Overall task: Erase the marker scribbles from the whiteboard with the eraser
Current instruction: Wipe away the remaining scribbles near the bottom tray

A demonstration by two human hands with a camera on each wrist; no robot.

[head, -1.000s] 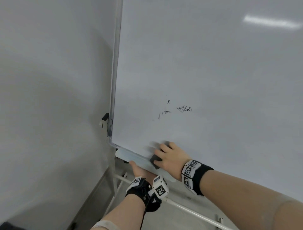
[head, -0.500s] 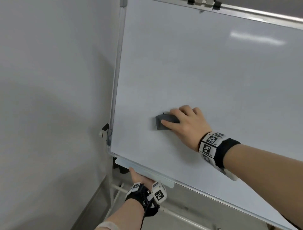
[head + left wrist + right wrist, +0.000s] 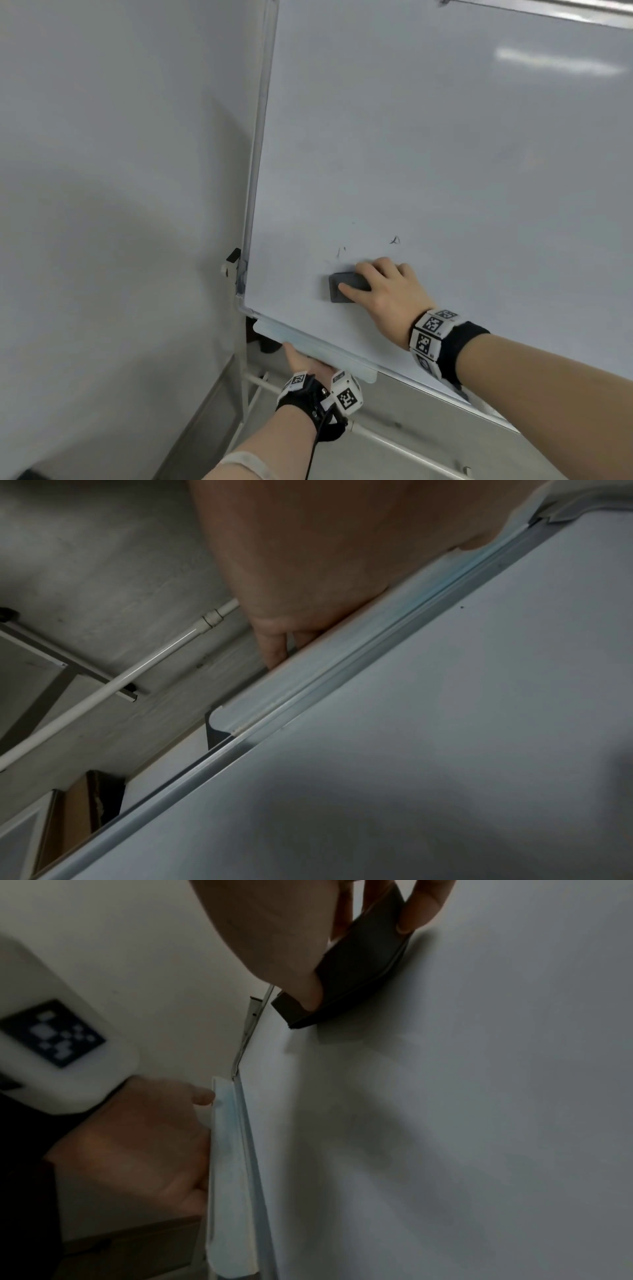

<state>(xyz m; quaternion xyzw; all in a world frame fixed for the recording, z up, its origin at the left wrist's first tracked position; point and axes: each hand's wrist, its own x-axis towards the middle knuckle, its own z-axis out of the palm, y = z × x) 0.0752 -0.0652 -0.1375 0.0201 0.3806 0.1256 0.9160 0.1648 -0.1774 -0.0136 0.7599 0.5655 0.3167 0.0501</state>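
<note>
The whiteboard [image 3: 445, 154] stands tilted on its stand. Two small black marker traces remain on it, one [image 3: 395, 240] above my right hand and a fainter one [image 3: 340, 252] above the eraser. My right hand [image 3: 383, 291] holds the dark grey eraser [image 3: 346, 287] flat against the board's lower left area, thumb on its lower side and fingers over its top; the right wrist view shows the eraser [image 3: 356, 972] pinched the same way. My left hand [image 3: 308, 365] grips the board's pen tray [image 3: 308, 346] from below, fingers hidden under the tray [image 3: 308, 653].
A plain wall [image 3: 120, 205] runs left of the board. The stand's white bars [image 3: 394, 442] and a side clamp [image 3: 232, 260] sit below and left of the board. A brown box [image 3: 82, 815] lies on the floor.
My right hand slid the eraser up over the scribbles and back down toward the lower left; most of the marks are gone, leaving two small traces. The left hand stayed on the tray.
</note>
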